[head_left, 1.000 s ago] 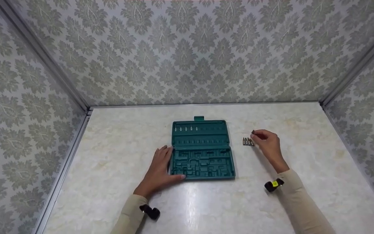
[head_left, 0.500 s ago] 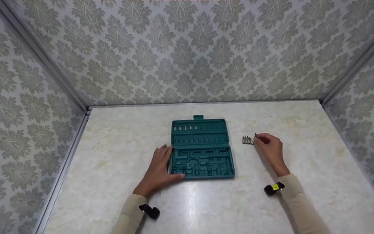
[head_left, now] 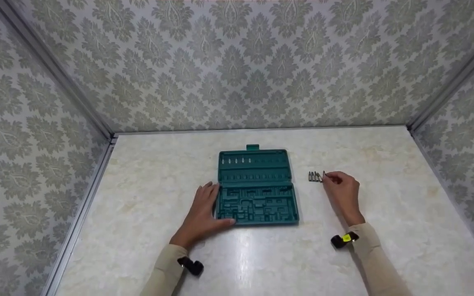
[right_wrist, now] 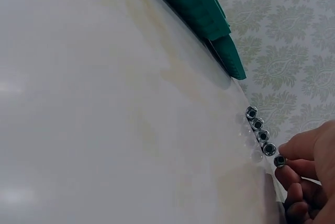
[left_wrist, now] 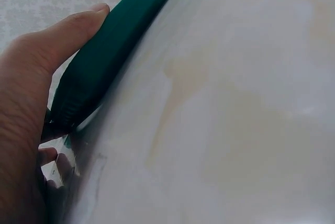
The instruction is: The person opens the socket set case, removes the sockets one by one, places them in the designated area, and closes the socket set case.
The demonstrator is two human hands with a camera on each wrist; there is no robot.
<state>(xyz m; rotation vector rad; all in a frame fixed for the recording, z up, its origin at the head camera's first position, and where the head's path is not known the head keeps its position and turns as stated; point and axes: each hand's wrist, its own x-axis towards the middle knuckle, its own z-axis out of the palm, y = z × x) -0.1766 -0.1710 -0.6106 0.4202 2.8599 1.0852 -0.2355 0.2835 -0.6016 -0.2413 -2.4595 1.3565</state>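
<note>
A green tool case (head_left: 257,224) lies opened flat on the table, with several small silver bits (head_left: 236,161) in the far row of its lid. My left hand (head_left: 200,216) rests at its near left corner, thumb along the front rim and fingers against the left side. In the left wrist view the thumb (left_wrist: 78,28) lies on the case's edge. To the right of the case, my right hand (head_left: 344,193) pinches a small metal bit socket (right_wrist: 280,161) between thumb and fingers. It is at the right end of a row of several similar bit sockets (right_wrist: 257,124) standing on the table.
The pale marbled table (head_left: 138,164) is bounded by patterned wall panels (head_left: 237,74) at the back and sides. A latch tab (head_left: 252,146) sticks out from the far edge of the case. The case's near half has moulded recesses.
My right hand has shifted slightly right and lower, bringing the pinched bit socket down beside the row's right end. The left hand keeps its place on the case.
</note>
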